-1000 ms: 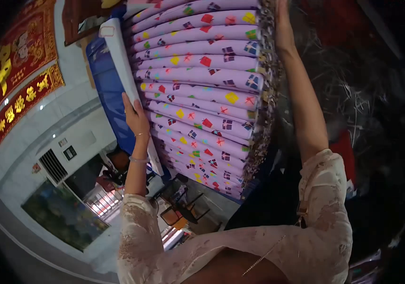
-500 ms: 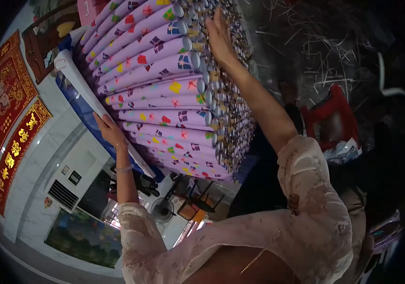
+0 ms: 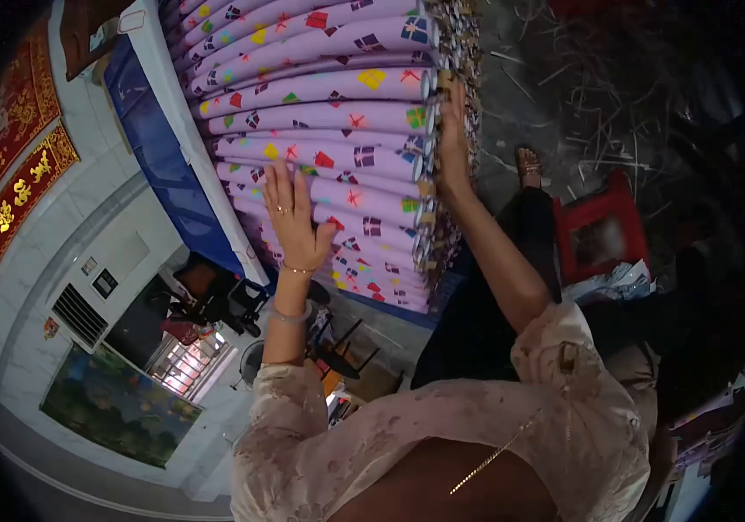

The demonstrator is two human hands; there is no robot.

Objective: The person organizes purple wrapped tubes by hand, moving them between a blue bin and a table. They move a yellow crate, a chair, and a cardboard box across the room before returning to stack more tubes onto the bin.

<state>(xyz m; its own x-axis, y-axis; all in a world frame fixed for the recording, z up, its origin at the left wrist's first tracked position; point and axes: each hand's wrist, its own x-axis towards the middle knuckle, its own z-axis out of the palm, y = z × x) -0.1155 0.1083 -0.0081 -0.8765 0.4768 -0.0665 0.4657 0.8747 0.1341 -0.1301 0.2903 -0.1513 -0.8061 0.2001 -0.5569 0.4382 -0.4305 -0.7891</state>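
A tall stack of lilac wrapping-paper rolls [image 3: 320,91], printed with coloured gift boxes, fills the upper middle of the head view. My left hand [image 3: 296,222] lies open and flat on the sides of the rolls, fingers stretched out, with a ring and bracelets showing. Against the roll ends at the stack's right side rests my right hand [image 3: 453,148], its fingers extended upward and holding nothing that I can see. Brown tube cores [image 3: 468,52] show along that side.
A white-edged blue panel [image 3: 172,165] stands along the stack's left side. To the right are a red plastic stool [image 3: 568,248], a sandalled foot [image 3: 529,165] and paper strips [image 3: 598,157] strewn over the dark floor. Chairs [image 3: 350,348] stand beyond the stack's lower end.
My left hand has moved from the white-edged panel onto the rolls. My right hand stays along the roll ends, now lower in view. The camera view has shifted, and the roll ends look more even.
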